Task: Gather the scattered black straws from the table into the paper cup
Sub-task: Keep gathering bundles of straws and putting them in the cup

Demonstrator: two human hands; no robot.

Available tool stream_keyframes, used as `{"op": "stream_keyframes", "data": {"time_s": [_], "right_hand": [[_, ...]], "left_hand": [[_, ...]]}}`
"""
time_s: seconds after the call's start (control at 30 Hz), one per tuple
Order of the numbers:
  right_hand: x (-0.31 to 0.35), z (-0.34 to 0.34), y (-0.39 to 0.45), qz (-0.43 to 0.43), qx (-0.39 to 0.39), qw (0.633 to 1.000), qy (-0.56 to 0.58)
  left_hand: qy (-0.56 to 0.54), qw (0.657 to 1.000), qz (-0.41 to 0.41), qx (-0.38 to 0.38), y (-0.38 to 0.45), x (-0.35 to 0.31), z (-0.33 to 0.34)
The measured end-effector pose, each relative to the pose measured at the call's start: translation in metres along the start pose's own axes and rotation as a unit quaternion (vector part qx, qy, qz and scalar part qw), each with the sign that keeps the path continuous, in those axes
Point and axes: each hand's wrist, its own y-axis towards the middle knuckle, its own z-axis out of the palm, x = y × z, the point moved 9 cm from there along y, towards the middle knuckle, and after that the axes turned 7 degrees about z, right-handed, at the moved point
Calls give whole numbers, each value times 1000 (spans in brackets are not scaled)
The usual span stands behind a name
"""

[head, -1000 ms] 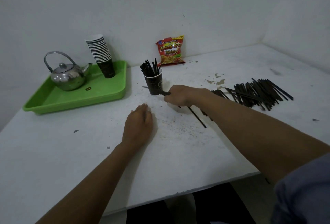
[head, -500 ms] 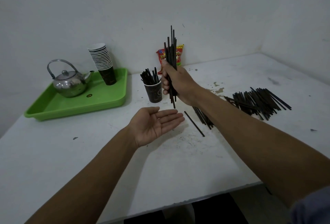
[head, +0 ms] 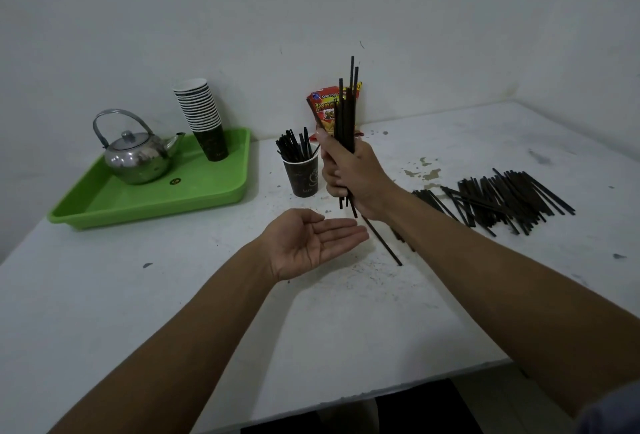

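Black straws (head: 346, 122), a fistful of them, stand upright in my right hand (head: 351, 175), which is wrapped closed around their lower half; the tips rise well above my knuckles and the bottom ends poke out unevenly below my palm. My left hand (head: 311, 243) lies flat and spread, palm up, just under those ends and not touching them, holding nothing.

They look light and stiff but smooth, so I judge a loose fist would let single ones slide out. Gripping low around the bundle keeps them together, and tapping the uneven ends on my open palm should level them before they go in.

The paper cup (head: 300, 174) stands on the bench (head: 173, 295) just to the left of my right hand, already holding some straws that lean outward. It looks light enough to tip if the bundle knocks its rim. One loose straw (head: 382, 243) lies on the bench near my left fingertips, and a big heap (head: 502, 196) waits farther right, well apart from the cup.
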Motion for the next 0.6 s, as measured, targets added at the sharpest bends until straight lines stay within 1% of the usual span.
{"op": "stream_keyframes", "data": {"time_s": [0.2,0.47,0.6], "right_hand": [[-12,1,3,49,37,998,22],[-22,2,6,58,65,996,-28],[-18,-3,9,47,51,997,-30]], "left_hand": [[5,1000,-21,3,2,2,2],[4,1000,-28,6,15,1,-4],[5,1000,-22,4,20,-2,-5]]}}
